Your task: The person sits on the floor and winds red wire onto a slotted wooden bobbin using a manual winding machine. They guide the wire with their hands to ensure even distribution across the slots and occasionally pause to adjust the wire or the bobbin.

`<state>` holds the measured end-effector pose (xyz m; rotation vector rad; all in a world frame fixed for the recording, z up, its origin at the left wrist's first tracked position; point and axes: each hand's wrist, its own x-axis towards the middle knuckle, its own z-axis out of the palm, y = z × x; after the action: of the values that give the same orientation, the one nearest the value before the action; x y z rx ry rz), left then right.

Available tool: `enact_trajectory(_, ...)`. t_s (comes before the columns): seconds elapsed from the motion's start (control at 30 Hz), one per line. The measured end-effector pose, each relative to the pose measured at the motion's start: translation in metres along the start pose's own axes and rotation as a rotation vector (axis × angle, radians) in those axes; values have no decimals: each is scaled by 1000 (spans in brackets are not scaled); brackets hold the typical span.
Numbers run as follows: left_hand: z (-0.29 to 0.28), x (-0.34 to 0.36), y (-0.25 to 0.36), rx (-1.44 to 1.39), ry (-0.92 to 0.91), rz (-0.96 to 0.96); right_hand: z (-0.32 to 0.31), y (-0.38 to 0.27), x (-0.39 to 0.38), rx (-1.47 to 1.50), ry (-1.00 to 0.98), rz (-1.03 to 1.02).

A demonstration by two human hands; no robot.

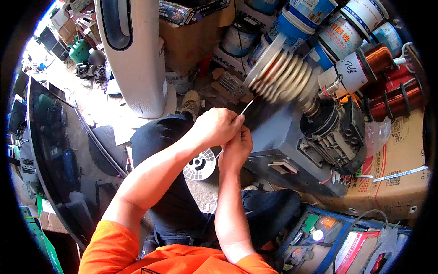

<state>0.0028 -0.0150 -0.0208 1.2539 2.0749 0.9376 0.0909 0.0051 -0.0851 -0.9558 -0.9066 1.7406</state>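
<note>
My left hand (216, 128) and my right hand (236, 150) are closed close together in front of me, the right one just below the left. Both fists grip a thin white tube (247, 108). One end sticks out above the fingers, and another stretch shows below, by a white slotted spool (200, 165). Beyond the tube's tip, a pale ribbed coil former (285, 75) is smeared by motion, with copper-coloured wire in its grooves. It sits on the shaft of a dark motor (335, 132). Any wire between tube and former is too fine to make out.
A grey metal box (278, 132) stands under the motor. Wire spools (381, 57) and several buckets (337, 36) crowd the back right. Cardboard boxes (397, 160) lie at right, a blue parts tray (319, 265) at lower right. A tall white appliance (137, 64) rises at back left, beside a dark glossy panel (54, 150).
</note>
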Motion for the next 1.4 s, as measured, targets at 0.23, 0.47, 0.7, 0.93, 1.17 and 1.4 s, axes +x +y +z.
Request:
enact_trajectory(0.23,2,1,-2,6,6,18,1,-1,0,9,-16,-2)
enact_trajectory(0.47,1,1,-4,-5,0,20,3,-1,0,9,8,3)
enact_trajectory(0.7,1,0,1,-7,-2,4,-2,-1,-1,13,-3,12)
enact_trajectory(0.93,-3,1,-1,-5,-15,6,-3,10,6,-101,-15,-35)
enact_trajectory(1.17,-2,0,3,-19,2,16,0,5,4,-76,7,-25)
enact_trajectory(1.4,0,1,1,7,11,33,-3,12,6,-188,21,-71)
